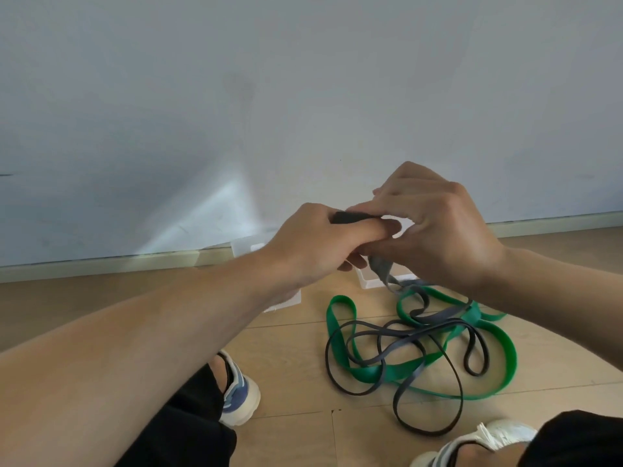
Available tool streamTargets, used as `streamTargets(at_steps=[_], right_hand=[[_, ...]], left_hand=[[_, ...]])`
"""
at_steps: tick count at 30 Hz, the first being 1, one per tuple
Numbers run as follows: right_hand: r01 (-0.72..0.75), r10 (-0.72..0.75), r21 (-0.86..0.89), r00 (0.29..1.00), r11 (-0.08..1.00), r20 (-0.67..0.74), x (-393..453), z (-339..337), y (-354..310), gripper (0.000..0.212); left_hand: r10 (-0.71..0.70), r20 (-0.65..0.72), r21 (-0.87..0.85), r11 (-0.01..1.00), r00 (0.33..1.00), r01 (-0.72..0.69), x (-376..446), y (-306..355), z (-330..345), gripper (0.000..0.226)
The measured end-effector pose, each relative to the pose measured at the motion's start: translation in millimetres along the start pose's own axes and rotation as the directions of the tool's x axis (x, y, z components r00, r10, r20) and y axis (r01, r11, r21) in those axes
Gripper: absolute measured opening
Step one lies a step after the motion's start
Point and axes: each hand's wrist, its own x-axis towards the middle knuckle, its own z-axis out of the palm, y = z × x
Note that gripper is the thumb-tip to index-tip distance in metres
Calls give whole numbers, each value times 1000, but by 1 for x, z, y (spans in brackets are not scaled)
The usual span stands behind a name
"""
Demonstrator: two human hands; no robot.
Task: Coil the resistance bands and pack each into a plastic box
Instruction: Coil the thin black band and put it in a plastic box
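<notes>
A dark grey resistance band [409, 342] lies in loose loops on the wooden floor, tangled over a wider green band [381, 369]. One end of the grey band rises to my hands. My left hand [313, 244] grips a folded end of it, dark at the top of the fist. My right hand [438, 230] meets the left, fingers curled round the same band, which hangs down below the palms. Two clear plastic boxes stand behind my hands: one [247, 247] mostly hidden by my left wrist, the other [369, 281] below my right hand.
A pale wall with a light skirting board [101, 262] runs close behind the boxes. My feet in sneakers sit at the left [237, 392] and at the lower right [478, 439] of the bands. Bare wooden floor stretches to the left.
</notes>
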Motion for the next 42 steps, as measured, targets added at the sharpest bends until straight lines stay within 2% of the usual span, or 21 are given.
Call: streamTargets(at_steps=[3,7,9,11,13,16,18,20,22,24,26,27,29,31,33,35,38,40,42], right_hand=[[-22,22,71,1000,997,-7,0,-1,0,41],[-10,12,124,1000,992,-19,-4,-2,-3,41],[-32,36,135,999,990,-25,-7,-1,-8,33],[-97,101,135,995,986,-26,-9,-2,-6,23],[-122,124,66,991,990,-39,-10,-4,1,23],[-51,49,-40,998,998,-43,-7,-2,1,22],[-31,27,-72,998,997,-58,-5,1,-4,22],[-47,45,-32,997,998,-64,-4,3,-7,26],[-65,68,79,997,995,-41,-2,0,-7,27],[-74,76,180,997,981,-5,-2,-5,-8,25],[-100,102,234,995,967,2,-2,-7,-12,24],[-125,131,253,991,959,-8,-3,-7,-14,24],[-162,170,243,985,956,-13,-5,-4,-15,24],[-156,156,174,988,972,12,-6,-3,-12,23],[-157,154,132,988,979,28,-5,-4,-11,22],[-149,148,113,989,982,11,-2,-6,-11,29],[-136,137,64,990,989,-18,1,-7,-11,26],[-132,132,1,991,991,-12,2,-4,-11,25],[-115,113,-74,993,991,-26,2,2,-14,27]], left_hand=[[44,116,94,994,992,-55,5,4,-13,46],[72,304,-95,994,950,-45,6,2,-20,49],[63,337,-98,995,939,-32,4,3,-19,42],[31,296,61,997,955,-51,3,6,-17,45],[22,176,214,975,984,-60,2,8,-11,46],[49,-16,163,986,999,-46,-2,6,1,21],[80,-55,192,979,995,-68,-2,1,7,29],[70,-47,169,984,996,-61,1,2,5,39],[51,68,81,995,996,-57,3,6,-3,52],[83,205,-89,994,975,-65,5,8,-12,54],[100,329,-261,965,939,-11,4,6,-18,61],[96,389,-295,955,916,25,4,6,-21,64],[60,447,-248,967,893,59,3,4,-26,53],[-30,405,-86,994,914,70,2,6,-28,50],[-90,266,83,994,960,70,-1,9,-23,54],[-78,73,177,982,994,64,-5,11,-13,45],[-13,-175,274,960,984,62,-5,12,-10,50],[8,-237,356,931,971,80,-4,11,-11,51],[23,-241,400,913,970,78,-3,10,-10,49]])
